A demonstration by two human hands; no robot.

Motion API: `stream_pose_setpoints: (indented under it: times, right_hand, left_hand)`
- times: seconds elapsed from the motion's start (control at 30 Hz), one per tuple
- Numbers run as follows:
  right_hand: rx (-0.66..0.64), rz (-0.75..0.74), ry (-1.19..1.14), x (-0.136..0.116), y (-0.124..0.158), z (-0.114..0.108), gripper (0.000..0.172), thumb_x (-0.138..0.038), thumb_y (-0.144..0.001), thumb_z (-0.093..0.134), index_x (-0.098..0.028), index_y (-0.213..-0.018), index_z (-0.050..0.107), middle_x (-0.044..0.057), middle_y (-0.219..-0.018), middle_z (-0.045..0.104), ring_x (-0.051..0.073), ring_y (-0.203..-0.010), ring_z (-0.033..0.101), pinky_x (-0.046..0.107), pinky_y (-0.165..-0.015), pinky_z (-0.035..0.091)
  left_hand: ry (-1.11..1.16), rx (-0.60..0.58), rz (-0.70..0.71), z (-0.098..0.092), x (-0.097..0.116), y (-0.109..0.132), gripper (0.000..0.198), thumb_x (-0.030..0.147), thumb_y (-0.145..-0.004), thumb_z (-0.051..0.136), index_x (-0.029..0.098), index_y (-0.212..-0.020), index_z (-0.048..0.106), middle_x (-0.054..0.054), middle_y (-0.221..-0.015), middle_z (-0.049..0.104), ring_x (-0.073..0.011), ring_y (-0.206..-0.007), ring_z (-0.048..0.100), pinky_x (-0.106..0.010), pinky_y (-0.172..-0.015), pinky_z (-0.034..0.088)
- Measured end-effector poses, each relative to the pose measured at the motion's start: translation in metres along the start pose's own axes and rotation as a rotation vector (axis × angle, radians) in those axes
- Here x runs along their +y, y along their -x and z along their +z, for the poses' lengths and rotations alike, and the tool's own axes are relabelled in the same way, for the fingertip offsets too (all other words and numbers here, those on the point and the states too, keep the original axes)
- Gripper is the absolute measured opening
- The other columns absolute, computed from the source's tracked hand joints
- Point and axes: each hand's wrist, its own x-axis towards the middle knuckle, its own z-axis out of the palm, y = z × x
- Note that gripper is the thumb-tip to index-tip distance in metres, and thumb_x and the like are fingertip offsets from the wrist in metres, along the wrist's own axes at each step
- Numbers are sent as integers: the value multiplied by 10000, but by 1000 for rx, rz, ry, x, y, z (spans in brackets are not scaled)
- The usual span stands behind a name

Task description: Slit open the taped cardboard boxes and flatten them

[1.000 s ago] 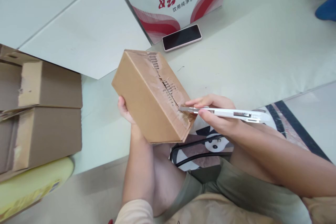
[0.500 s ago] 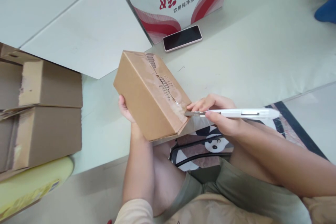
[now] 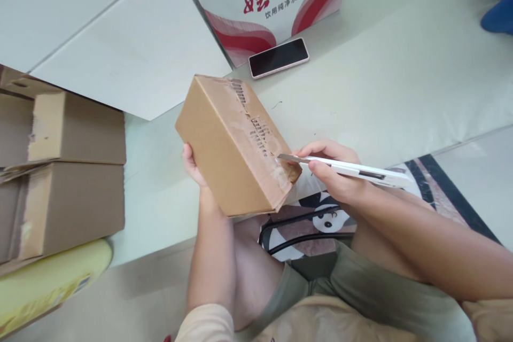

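Observation:
A brown cardboard box [image 3: 224,155] is tilted in front of me, its taped top seam facing up and to the right. My left hand [image 3: 192,165] grips the box at its lower left side; most of the fingers are hidden behind it. In my right hand [image 3: 331,165] is a white utility knife [image 3: 356,170] with its blade out. The blade tip lies at the tape along the seam, near the box's right end; whether it cuts in I cannot tell. Dark printed marks and a ragged slit run along the tape.
Behind the box a phone [image 3: 279,58] lies on the pale table [image 3: 360,101], before a white and red carton [image 3: 276,5]. A white box [image 3: 132,59] stands at the back left. Cardboard boxes [image 3: 86,197] and a yellow packet [image 3: 60,283] are on the left.
The box has turned slightly, its top facing me more. The knife blade has shifted up and left along the seam, and the handle now slants down to the right.

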Motion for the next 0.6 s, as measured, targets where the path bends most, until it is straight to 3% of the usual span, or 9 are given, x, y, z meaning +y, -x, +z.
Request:
stream_pose_setpoints:
  times: [0.6]
  right_hand:
    - [-26,-11,-15,1,0,-2,317,-557,-911,650,-246,-925,712,44,-890,777,187,-778,732,311,-688,592]
  left_hand:
    - [12,-8,14,4,1,2,673,596,-1049,206,106,-1474,386,-174,-1475,550,-402,-1493,372,-582,-1152,434]
